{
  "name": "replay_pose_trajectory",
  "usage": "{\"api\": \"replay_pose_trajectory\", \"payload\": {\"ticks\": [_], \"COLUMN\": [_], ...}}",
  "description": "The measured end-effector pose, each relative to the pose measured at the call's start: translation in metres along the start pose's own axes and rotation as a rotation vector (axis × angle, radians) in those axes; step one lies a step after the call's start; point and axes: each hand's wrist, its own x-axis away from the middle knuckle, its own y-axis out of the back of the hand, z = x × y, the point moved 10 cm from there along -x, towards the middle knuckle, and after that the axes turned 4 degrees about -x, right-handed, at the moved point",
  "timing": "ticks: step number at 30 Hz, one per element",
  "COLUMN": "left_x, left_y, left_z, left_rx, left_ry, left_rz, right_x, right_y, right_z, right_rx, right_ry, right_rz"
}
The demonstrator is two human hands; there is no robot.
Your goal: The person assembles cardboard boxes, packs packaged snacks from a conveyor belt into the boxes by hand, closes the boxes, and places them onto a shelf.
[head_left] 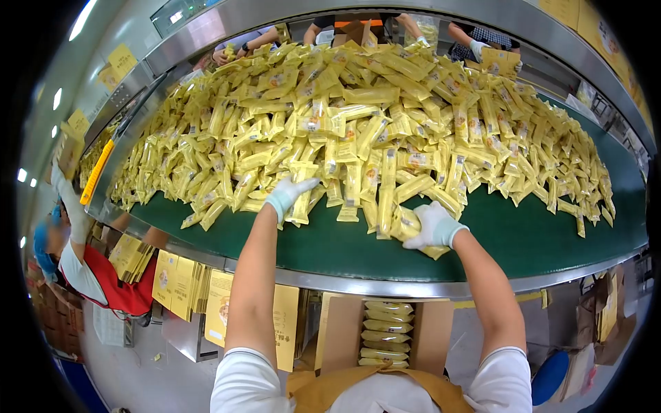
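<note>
A large heap of yellow snack packets (354, 134) lies on the green conveyor belt (330, 251) in front of me. My left hand (290, 195), in a white glove, is closed around one upright yellow packet (301, 206) at the heap's near edge. To the right, my right hand (434, 226), gloved too, grips yellow packets (405, 224) low over the belt; its fingers partly hide them, so I cannot tell how many. Below the belt's edge, close to my body, stands an open cardboard box (335, 337) with a column of packets (385, 327) inside.
A metal rim (330, 281) borders the belt. Flat yellow cartons (180, 282) stand below it on the left. A person in a red apron (134, 282) is at the left. Across the belt, several people work, one gloved hand (477, 48) beside a carton (500, 62).
</note>
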Motion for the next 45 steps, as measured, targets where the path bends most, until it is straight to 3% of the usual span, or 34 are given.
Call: {"api": "replay_pose_trajectory", "payload": {"ticks": [1, 4, 5, 8, 12, 15, 21, 26, 32, 35, 38, 39, 41, 43, 44, 45], "left_x": [-0.01, 0.025, 0.028, 0.053, 0.089, 0.098, 0.11, 0.118, 0.117, 0.13, 0.14, 0.143, 0.125, 0.15, 0.171, 0.188], "left_y": [0.007, -0.022, -0.035, -0.077, -0.097, -0.098, -0.099, -0.104, -0.102, -0.096, -0.066, -0.052, -0.026, -0.027, -0.035, -0.041], "left_z": [0.015, -0.023, -0.03, -0.016, -0.013, -0.009, -0.001, -0.002, 0.002, -0.001, 0.006, 0.009, 0.064, 0.033, 0.017, 0.005], "left_rx": [-0.218, -0.733, -0.918, -1.201, -1.374, -1.346, -1.182, -1.208, -1.175, -1.133, -0.924, -0.738, -0.074, 0.572, 0.696, 0.794], "left_ry": [0.09, 0.086, -0.112, -0.11, -0.192, -0.257, -0.274, -0.362, -0.276, -0.392, -0.39, -0.429, -0.327, -0.336, -0.333, -0.343], "left_rz": [-0.067, -0.001, -0.061, 0.15, 0.121, 0.103, 0.078, 0.01, 0.01, -0.133, -0.313, -0.355, -0.309, -0.11, 0.061, 0.152], "right_x": [0.009, 0.038, 0.045, 0.069, 0.096, 0.104, 0.107, 0.093, 0.091, 0.104, 0.145, 0.163, 0.193, 0.212, 0.215, 0.228], "right_y": [-0.003, -0.012, -0.016, -0.021, -0.017, -0.021, -0.008, -0.029, -0.03, -0.018, 0.019, 0.034, 0.056, 0.067, 0.061, 0.057], "right_z": [0.002, -0.003, -0.008, -0.025, -0.019, -0.005, 0.005, 0.001, 0.0, -0.004, 0.014, 0.028, 0.062, 0.102, 0.125, 0.151], "right_rx": [0.047, 0.041, 0.013, -0.197, 0.014, 0.034, 0.112, 0.094, 0.077, -0.028, -0.123, -0.098, -0.1, -0.087, -0.079, 0.064], "right_ry": [0.069, 0.147, 0.163, 0.078, 0.084, 0.065, 0.125, 0.072, 0.011, -0.033, 0.096, 0.15, 0.244, 0.303, 0.314, 0.385], "right_rz": [-0.066, -0.113, -0.09, -0.06, -0.23, -0.18, -0.401, -0.376, -0.285, -0.34, -0.604, -0.676, -0.631, -0.472, -0.333, -0.361]}}
